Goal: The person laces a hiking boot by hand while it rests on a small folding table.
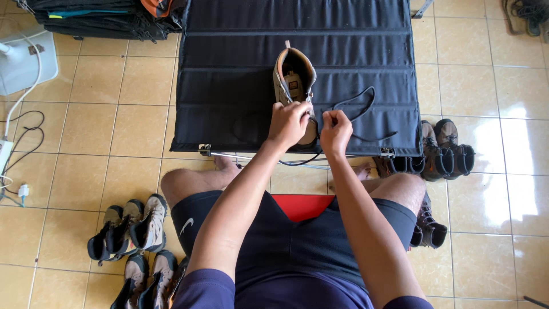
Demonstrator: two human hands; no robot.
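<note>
A tan lace-up boot (293,77) stands on a black folding table (229,86), its opening towards the far side. My left hand (289,122) rests on the near part of the boot with fingers closed on it. My right hand (335,129), just to the right, pinches a black shoelace (360,103) that loops over the tabletop. The boot's toe is hidden under my left hand.
Several boots lie on the tiled floor at the lower left (128,229), and more stand at the right of the table (446,149) and by my right knee (426,229). Black bags (103,17) sit at the back left. Cables (23,143) run along the left edge.
</note>
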